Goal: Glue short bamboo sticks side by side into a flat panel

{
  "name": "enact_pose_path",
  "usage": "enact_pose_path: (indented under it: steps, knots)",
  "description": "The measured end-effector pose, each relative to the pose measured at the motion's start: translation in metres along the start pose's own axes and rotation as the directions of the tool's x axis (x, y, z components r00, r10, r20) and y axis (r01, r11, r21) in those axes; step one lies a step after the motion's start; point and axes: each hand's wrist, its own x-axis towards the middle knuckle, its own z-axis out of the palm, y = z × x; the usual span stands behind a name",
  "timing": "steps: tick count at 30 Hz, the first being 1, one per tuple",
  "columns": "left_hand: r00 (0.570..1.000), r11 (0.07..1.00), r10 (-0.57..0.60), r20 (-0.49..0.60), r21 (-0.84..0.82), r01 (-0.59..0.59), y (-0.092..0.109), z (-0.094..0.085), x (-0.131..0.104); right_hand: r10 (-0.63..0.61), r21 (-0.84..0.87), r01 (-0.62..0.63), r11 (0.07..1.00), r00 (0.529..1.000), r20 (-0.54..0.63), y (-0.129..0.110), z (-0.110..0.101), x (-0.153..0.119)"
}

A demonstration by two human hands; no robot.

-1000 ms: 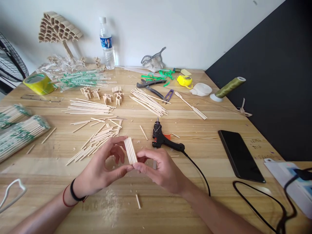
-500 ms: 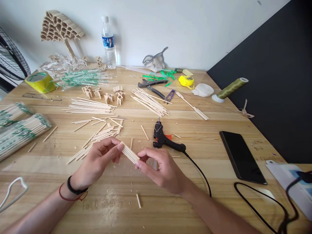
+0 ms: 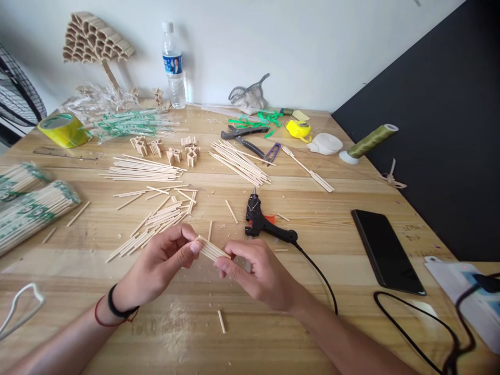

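Observation:
A small flat row of short wooden sticks, lying side by side, is held up between my two hands above the table. My left hand pinches its left end between thumb and fingers. At the right end, my right hand grips it with thumb and forefinger; some fingers are hidden behind. Just beyond my right hand lies a black glue gun, nozzle pointing away. Cut short sticks are heaped past my left hand. Farther back sit several small stick blocks.
Long sticks lie mid-table near pliers and purple snips. On the right are a phone, a power strip and cables. Bagged sticks and yellow tape are on the left. A bottle stands behind.
The row of sticks has shifted slightly right and tilted to a flatter angle between my fingers. Both hands keep their hold. The glue gun and the stick piles stay where they were.

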Motion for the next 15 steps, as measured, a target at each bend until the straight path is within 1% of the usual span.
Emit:
enact_pose_path:
  steps: [6,12,15]
  knots:
    - [0.995,0.998,0.03,0.099,0.043,-0.035,0.0008,-0.0006,0.0002,-0.04,-0.068,0.04,0.997,0.999,0.0,0.0006,0.0004,-0.0015]
    - [0.998,0.994,-0.008,0.065,0.108,0.001,-0.0006,0.0002,-0.0028,-0.087,-0.093,0.087,0.992,0.996,0.002,-0.0007,0.0007,-0.0015]
    - [0.998,0.995,-0.022,0.065,0.098,0.015,-0.0008,-0.0001,-0.0035,-0.097,-0.1,0.097,0.99,0.995,0.002,-0.0009,0.0003,-0.001]
